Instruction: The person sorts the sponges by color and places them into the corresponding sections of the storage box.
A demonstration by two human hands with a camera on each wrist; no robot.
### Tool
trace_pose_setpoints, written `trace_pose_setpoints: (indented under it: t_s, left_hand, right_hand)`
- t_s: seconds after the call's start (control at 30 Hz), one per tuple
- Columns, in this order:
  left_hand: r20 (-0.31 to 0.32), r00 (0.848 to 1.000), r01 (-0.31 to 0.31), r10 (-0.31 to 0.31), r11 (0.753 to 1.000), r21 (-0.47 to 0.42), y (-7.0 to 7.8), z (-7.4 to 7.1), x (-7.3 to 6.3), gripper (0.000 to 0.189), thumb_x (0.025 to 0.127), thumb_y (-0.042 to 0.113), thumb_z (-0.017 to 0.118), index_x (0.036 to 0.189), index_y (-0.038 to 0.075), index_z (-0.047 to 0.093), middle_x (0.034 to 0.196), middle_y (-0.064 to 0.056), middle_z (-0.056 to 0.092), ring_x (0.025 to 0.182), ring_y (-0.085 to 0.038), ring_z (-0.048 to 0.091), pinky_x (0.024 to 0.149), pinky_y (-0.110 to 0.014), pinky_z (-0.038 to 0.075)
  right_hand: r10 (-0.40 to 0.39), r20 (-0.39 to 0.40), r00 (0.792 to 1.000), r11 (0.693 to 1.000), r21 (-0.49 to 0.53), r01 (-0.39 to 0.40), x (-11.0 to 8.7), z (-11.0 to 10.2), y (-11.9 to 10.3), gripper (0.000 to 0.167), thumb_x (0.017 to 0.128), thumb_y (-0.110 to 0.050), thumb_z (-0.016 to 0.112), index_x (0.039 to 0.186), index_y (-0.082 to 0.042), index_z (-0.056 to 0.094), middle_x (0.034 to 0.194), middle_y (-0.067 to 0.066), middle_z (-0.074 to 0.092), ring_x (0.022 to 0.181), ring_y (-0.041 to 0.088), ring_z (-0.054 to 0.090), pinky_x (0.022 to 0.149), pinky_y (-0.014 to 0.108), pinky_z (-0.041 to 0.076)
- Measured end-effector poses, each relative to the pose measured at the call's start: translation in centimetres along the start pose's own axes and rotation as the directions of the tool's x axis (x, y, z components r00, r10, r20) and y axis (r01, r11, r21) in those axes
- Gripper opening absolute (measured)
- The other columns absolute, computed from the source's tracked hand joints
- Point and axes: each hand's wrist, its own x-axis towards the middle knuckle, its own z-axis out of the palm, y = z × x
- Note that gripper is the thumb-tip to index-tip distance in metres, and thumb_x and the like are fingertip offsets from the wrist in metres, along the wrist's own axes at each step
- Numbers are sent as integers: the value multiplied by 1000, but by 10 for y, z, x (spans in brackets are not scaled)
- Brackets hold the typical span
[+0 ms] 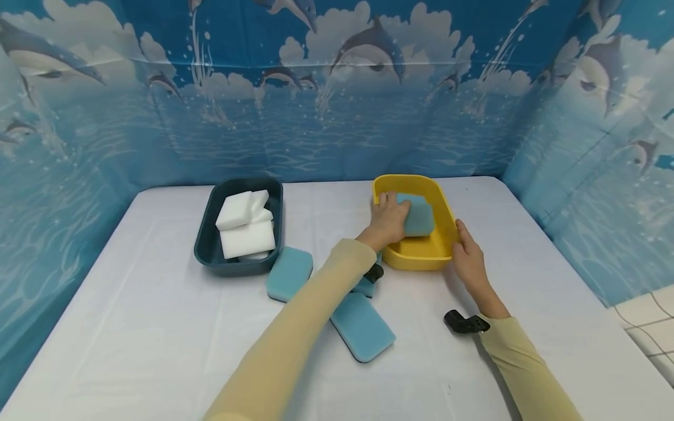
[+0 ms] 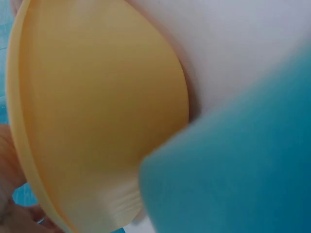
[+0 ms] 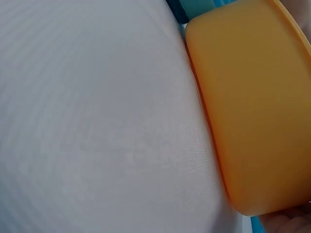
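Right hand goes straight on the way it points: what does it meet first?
The yellow tray: the right hand appears to be against its right side, though exact contact is hard to judge.

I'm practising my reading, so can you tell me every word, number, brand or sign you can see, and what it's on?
There are none that I can read.
The yellow tub, dark tub, blue pads and white blocks show no writing.
The cloth backdrop has pictures, like dolphins, but no words that I can read.
Any marks on the black wrist pieces are too small to read.
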Motion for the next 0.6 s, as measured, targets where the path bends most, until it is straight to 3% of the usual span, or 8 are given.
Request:
trace_pose_setpoints:
  t_s: [0.13, 0.27, 0.6]
  left_hand:
    - [-12, 999, -40, 39, 997, -67, -7, -3, -3, 65, 85, 26, 69, 142, 25, 38, 145, -7, 30, 125, -23, 29, 113, -45, 29]
    - [-28, 998, -54, 51, 993, -107, -8, -8, -6, 70, 84, 26, 70, 144, 24, 35, 147, -6, 30, 127, -22, 29, 111, -39, 33]
    - [-10, 998, -64, 63, 989, -135, -7, -13, -12, 72, 85, 30, 68, 146, 24, 30, 148, -5, 30, 131, -21, 29, 109, -35, 35]
  right_hand:
    - [-17, 1, 1000, 1000, -1, 17, 0, 0, 1, 55, 98, -14, 18, 151, -6, 5, 158, 16, 8, 146, 37, 9, 119, 54, 12]
    - [-22, -9, 1000, 1000, 8, 22, 0, -1, 0, 55, 98, -14, 18, 151, -6, 6, 158, 16, 9, 146, 37, 9, 119, 54, 13]
    - [-14, -8, 1000, 1000, 12, 14, 0, 1, 0, 55, 98, -14, 18, 151, -6, 7, 158, 16, 9, 146, 37, 9, 119, 54, 13]
